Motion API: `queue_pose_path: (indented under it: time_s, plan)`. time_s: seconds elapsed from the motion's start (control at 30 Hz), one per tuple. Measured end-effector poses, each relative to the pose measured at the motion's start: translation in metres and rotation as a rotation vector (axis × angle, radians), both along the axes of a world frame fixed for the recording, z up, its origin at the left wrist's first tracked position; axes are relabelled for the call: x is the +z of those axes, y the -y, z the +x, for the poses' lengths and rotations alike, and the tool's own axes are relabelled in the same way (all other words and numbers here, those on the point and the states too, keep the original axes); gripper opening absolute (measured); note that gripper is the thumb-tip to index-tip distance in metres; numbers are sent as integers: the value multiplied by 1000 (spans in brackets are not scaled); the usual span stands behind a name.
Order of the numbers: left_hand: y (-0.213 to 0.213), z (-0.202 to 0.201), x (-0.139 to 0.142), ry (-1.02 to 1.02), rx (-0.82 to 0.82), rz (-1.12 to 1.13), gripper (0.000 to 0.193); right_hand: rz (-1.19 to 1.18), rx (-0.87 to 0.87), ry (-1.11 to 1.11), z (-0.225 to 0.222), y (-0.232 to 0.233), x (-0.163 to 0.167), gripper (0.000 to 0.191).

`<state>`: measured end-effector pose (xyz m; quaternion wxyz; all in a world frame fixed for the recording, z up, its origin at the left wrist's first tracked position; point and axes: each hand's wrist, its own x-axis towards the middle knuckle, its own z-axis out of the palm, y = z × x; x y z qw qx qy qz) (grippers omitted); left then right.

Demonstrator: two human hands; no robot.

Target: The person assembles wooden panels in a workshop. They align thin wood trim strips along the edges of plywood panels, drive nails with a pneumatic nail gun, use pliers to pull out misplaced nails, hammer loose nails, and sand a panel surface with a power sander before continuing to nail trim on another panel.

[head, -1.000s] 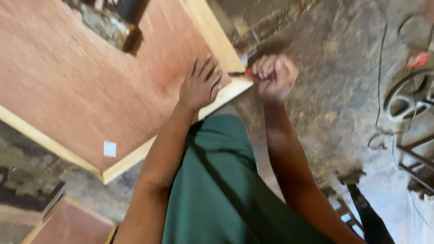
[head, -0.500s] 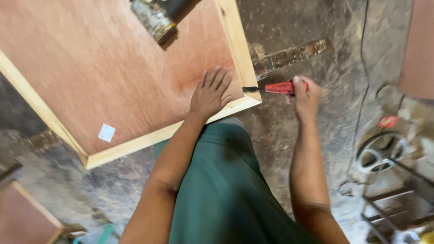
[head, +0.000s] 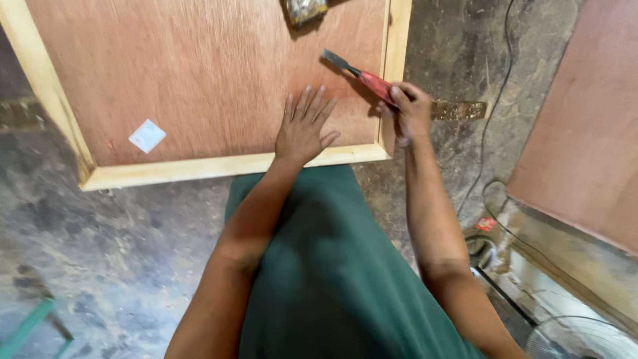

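Note:
A large reddish plywood panel (head: 199, 73) with a pale wooden frame (head: 226, 166) lies flat in front of me. My left hand (head: 304, 126) rests palm down on the panel near its lower right corner, fingers spread. My right hand (head: 411, 110) grips the red handle of a chisel (head: 359, 74) beside the frame's right rail. The chisel's metal blade points up and left over the plywood. My green garment fills the lower middle of the view.
A dark metal tool (head: 302, 10) sits on the panel at the top edge. A white sticker (head: 147, 135) is on the plywood at left. Another plywood panel (head: 585, 133) stands at right, with a black cable (head: 495, 86) on the dusty floor and a fan grille (head: 585, 339) at bottom right.
The view has swung so the panel lies squarer to me. My right hand has lifted the chisel from outside the frame's corner to over the plywood. My left hand stays flat on the panel.

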<state>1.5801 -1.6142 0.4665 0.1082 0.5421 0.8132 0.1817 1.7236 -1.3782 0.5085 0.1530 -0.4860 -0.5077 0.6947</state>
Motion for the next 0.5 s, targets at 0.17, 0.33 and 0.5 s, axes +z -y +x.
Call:
queue_pose_path:
  time_s: [0.17, 0.33, 0.5]
  plan:
    - [1, -4, 1, 42, 28, 13, 76, -76, 52, 41, -39, 13, -15, 14]
    - [1, -6, 6, 50, 164, -44, 72, 810, 541, 304, -76, 11, 11, 19]
    - [12, -13, 13, 136, 499, -163, 77, 1466, 636, 71, -164, -22, 23, 49]
